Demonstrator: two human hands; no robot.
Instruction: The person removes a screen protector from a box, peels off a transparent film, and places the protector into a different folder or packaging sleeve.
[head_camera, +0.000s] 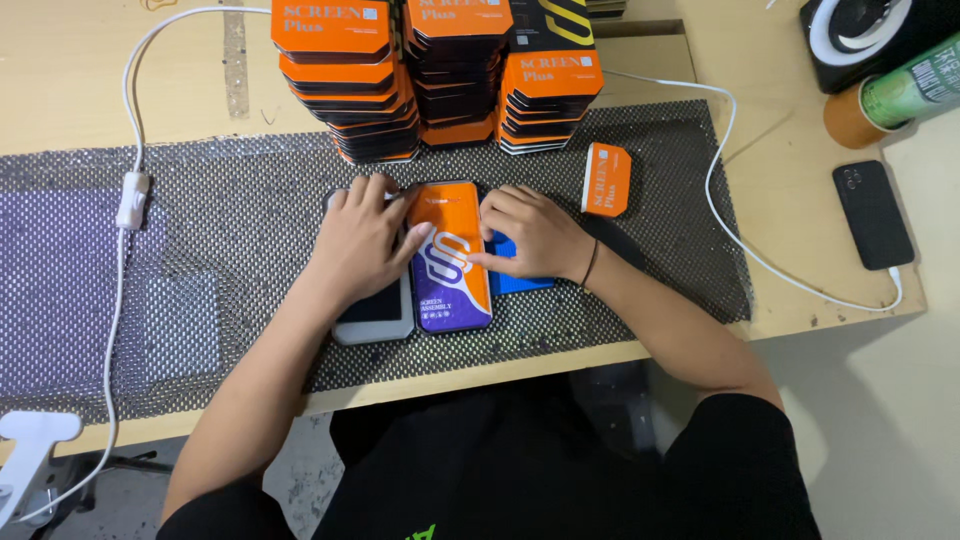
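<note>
A flat orange-and-purple box lies on the black mesh mat in front of me. My left hand rests over a white phone-shaped device and touches the box's left edge with its thumb. On the other side, my right hand presses fingers against the box's right edge and covers part of a blue card. Neither hand lifts anything.
Three stacks of orange and black boxes stand behind the box. A small orange box lies to the right. A black phone on a white cable, a green can and a white switch cable sit around the mat.
</note>
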